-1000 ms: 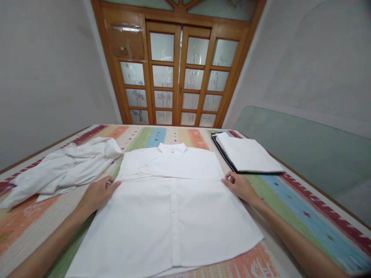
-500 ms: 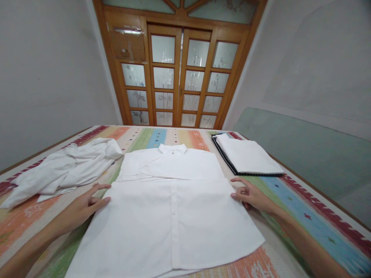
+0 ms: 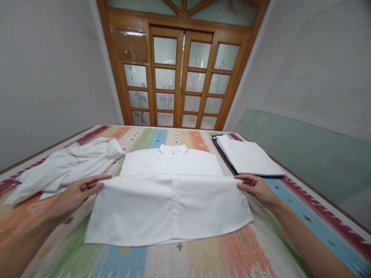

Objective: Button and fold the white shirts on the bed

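Observation:
A white collared shirt lies in front of me, collar pointing away and button placket down the middle. Its lower part is held raised along a straight fold line across the shirt. My left hand pinches the left end of that fold between thumb and fingers. At the right end, my right hand is closed on the fabric in the same way. The fold hides part of the upper shirt behind it, and the hem hangs toward me over the cloth.
A rumpled white garment lies at the left. To the right sits a folded stack of white and black clothes. A colourful striped cloth covers the surface. Beyond are wooden doors and a pale green board along the right.
Both hands have closed on the shirt's sides and lifted the fabric at the fold. The hem has moved away from me, uncovering more striped cloth in front.

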Demonstrator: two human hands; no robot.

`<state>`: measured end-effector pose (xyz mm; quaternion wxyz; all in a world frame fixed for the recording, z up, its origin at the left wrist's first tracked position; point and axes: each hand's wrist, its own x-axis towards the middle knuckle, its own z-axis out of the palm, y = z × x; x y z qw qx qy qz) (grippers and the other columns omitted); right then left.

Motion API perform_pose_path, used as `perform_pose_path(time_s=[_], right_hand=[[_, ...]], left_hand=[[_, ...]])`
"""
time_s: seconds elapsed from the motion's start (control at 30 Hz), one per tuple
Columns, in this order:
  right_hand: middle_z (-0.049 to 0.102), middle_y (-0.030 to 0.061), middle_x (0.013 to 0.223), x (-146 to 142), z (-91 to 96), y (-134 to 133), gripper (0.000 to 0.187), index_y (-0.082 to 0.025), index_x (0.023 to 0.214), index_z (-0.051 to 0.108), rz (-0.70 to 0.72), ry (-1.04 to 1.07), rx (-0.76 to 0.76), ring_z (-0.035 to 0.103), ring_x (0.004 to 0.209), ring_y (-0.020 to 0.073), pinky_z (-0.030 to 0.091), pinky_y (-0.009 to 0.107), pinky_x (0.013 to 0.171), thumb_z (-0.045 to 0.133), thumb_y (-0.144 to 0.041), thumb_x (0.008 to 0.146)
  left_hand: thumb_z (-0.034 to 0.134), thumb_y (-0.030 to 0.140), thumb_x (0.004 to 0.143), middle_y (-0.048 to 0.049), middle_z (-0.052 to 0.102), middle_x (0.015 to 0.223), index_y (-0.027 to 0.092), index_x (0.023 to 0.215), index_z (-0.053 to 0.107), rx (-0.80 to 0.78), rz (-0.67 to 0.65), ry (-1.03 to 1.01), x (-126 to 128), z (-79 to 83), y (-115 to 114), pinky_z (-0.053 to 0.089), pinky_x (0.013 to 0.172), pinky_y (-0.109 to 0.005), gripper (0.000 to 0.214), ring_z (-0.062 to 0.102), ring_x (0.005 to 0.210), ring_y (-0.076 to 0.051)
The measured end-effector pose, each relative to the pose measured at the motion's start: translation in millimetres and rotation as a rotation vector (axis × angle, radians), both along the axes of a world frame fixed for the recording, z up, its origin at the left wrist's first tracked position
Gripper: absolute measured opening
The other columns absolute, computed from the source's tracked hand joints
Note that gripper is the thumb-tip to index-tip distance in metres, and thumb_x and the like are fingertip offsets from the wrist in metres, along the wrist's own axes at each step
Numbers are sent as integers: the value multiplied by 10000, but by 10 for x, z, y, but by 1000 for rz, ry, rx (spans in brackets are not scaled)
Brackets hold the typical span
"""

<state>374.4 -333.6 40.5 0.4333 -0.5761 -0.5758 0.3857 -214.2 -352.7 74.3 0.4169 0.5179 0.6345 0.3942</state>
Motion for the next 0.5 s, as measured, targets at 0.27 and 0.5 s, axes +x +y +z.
perform_pose_path(time_s=[0.27, 0.5], right_hand=[[596, 21, 668, -266, 49, 554, 605, -138, 969, 716, -124, -90, 139, 448, 544, 114, 313, 237, 471, 755, -596, 576], [475, -39, 582, -274, -42, 588, 588, -153, 1123, 673, 34, -283, -7, 469, 558, 129, 356, 239, 520, 707, -515, 661]], left_hand=[[761, 543, 582, -106, 727, 993, 110, 1271, 575, 88, 172, -32, 320, 69, 446, 530, 755, -264, 834, 661, 847, -188], [685, 474, 730, -146, 650, 1198, 222, 1453, 320, -164, 117, -80, 432, -94, 477, 560, 680, -287, 848, 696, 890, -228]])
